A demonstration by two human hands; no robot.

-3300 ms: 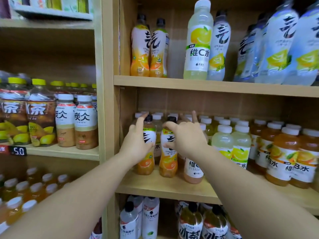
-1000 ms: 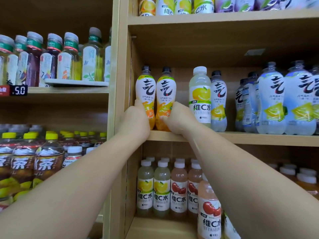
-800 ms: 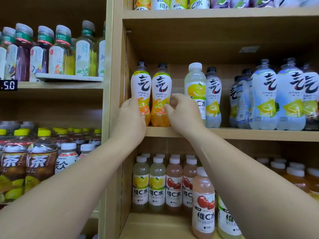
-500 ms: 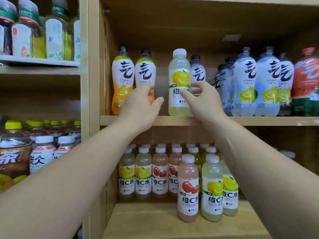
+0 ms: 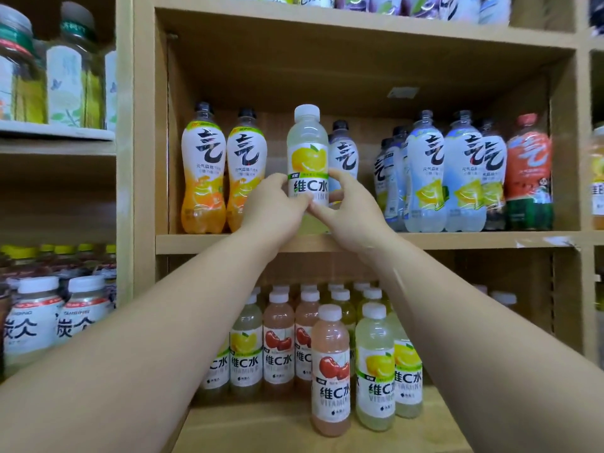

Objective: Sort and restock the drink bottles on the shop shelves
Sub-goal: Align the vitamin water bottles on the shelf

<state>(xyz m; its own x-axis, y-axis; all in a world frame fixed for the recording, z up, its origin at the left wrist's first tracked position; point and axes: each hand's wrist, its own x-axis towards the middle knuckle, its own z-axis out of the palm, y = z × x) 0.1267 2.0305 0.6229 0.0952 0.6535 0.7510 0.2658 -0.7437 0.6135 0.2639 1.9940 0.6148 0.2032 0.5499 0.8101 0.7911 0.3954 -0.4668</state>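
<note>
- While it stands upright on the shelf board, long axis vertical, the lemon bottle sits clasped between both hands.
- The left hand curls round its left side; the right hand pinches its right side, equally near.
- Two orange bottles stand left of the lemon bottle, a black-capped bottle just behind-right.
- Below the lemon bottle, matching white-capped bottles fill the lower shelf, probably its home.

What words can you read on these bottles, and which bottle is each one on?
"维C水": lemon bottle, held by left hand and right hand.
"维C水", "VITAMIN": cherry bottle, lower shelf.
"元气森林": orange soda bottle.
"炭仌": white-capped bottle, far left.
Finer print on all labels: too blurred to read.
</note>
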